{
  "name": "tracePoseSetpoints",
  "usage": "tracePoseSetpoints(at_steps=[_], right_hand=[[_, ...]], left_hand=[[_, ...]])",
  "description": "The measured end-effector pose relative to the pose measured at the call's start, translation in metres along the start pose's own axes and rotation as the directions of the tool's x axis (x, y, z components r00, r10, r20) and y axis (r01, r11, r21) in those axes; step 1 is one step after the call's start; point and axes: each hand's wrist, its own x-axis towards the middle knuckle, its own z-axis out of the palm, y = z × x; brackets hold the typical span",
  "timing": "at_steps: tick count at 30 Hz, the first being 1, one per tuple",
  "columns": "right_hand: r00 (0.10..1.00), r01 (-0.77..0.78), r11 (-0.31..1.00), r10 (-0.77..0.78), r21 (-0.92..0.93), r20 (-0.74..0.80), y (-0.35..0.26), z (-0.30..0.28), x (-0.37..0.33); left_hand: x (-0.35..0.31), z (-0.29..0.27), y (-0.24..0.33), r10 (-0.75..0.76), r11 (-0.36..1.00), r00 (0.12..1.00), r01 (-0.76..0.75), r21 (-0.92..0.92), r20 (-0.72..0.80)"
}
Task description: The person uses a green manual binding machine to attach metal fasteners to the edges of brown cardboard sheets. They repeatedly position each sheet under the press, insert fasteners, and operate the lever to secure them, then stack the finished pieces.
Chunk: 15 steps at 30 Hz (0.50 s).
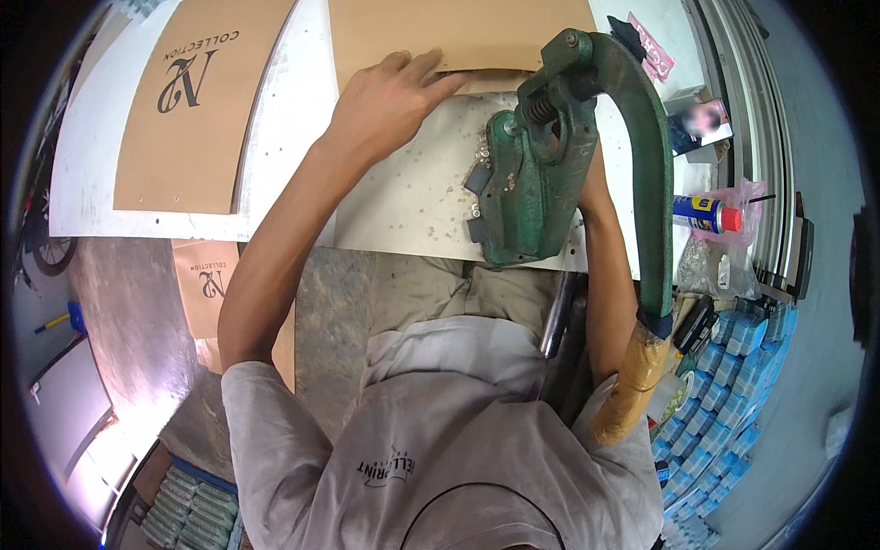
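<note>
A brown paper bag [394, 32] lies flat at the far middle of the table, its near edge running toward the green hand press [532, 202]. My left hand [390, 96] rests on that near edge, fingers stretched out over the paper and thumb apart. The press stands right of my left hand. Its curved lever [655, 183] reaches down to a handle wrapped in tan tape [632, 390]. Behind the press my right forearm [610, 275] reaches up; the body of the press hides my right hand and its fingers. Small metal pieces [481, 151] cling along the press's left side.
Another printed brown bag [197, 137] lies at the left on the white table [293, 119]. A blue spray can with a red cap [706, 214] and a clear plastic bag [715, 266] are at the right. Blue wrapped packs [724, 394] are stacked below them. More brown bags [206, 284] show below the table edge.
</note>
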Motion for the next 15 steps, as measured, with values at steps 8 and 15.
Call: tracePoseSetpoints(at_steps=[8, 15], right_hand=[[0.978, 0.084, 0.994, -0.069, -0.07, 0.195, -0.015, -0.013, 0.003], [0.842, -0.44, 0.727, 0.538, 0.527, -0.04, -0.069, 0.01, 0.011]], left_hand=[[0.015, 0.015, 0.015, -0.093, 0.995, 0.996, 0.092, 0.035, 0.019], [0.03, 0.002, 0.04, -0.156, 0.961, 0.975, 0.187, -0.204, 0.157]])
